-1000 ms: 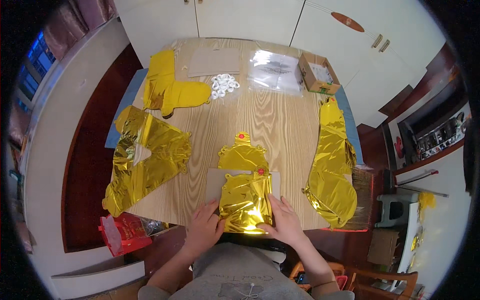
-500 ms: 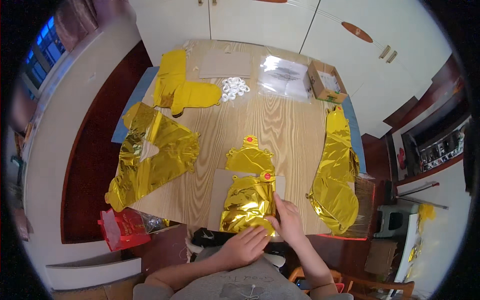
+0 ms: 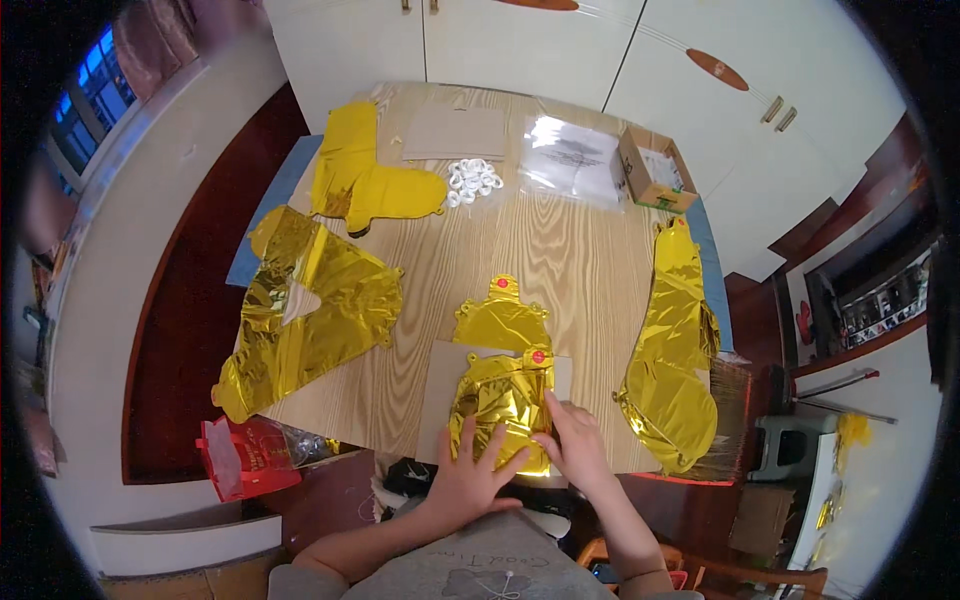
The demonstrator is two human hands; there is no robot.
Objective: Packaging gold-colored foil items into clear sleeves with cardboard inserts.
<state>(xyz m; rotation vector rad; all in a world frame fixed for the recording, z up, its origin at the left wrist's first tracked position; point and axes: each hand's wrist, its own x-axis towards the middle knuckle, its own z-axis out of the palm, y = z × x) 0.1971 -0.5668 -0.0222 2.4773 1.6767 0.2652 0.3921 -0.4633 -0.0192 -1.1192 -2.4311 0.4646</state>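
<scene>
A folded gold foil balloon (image 3: pixel 508 395) with a red round sticker lies on a sheet of grey cardboard (image 3: pixel 440 385) at the table's near edge. My left hand (image 3: pixel 470 475) rests on its lower left part, fingers spread. Against its right side lies my right hand (image 3: pixel 578 445), thumb over the foil and fingers stretched along the edge. Just beyond the cardboard's far edge, another piece of gold foil (image 3: pixel 502 322) with small tabs and a red sticker shows; whether the two are joined I cannot tell.
Gold foil letter balloons lie at the left (image 3: pixel 310 310), far left (image 3: pixel 350 170) and right (image 3: pixel 672 350). Toward the back are cardboard sheets (image 3: pixel 455 130), white ribbon rolls (image 3: pixel 472 182), clear plastic bags (image 3: pixel 570 160) and a cardboard box (image 3: pixel 655 170). A red bag (image 3: pixel 245 460) stands below the table's left edge.
My left hand has moved left and a little up over the foil, and its fingers have spread from lying together. The right hand has stayed nearly in place.
</scene>
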